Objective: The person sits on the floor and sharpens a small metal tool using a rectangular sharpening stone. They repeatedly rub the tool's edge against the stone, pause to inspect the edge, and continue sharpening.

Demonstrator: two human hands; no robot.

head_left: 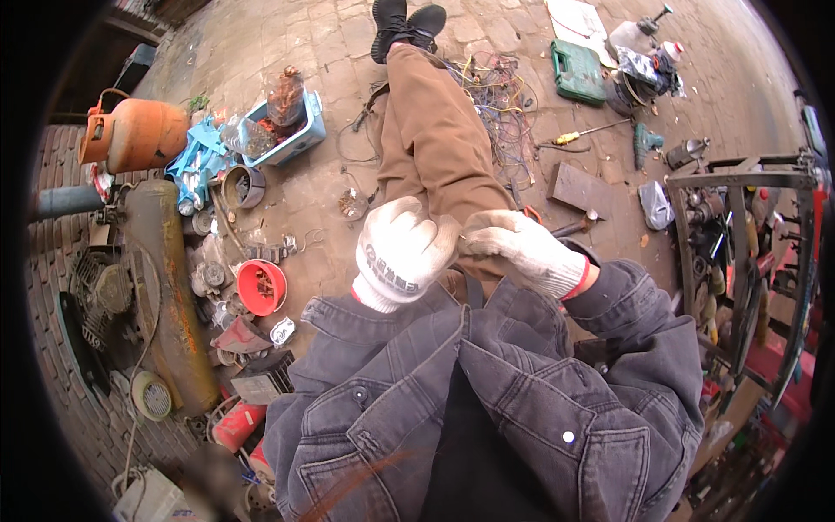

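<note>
Both my hands wear white knitted work gloves and meet above my lap, in front of the brown trousers (444,148). My left hand (402,250) is closed, its fingers curled in and thumb side turned toward the other hand. My right hand (525,250) is closed too, with thumb and fingertips pinched together close to the left fingertips. Something thin and pale may lie between the two pinches, but it is too small to name. A tangle of coloured wires (506,109) lies on the paving beside my legs.
On the left stand an orange gas cylinder (139,135), a blue basin (296,139), a red bucket (262,287) and a rusty tank (170,296). To the right are a green case (576,73), a power drill (645,145), a screwdriver (570,137) and a metal rack (739,180) full of tools.
</note>
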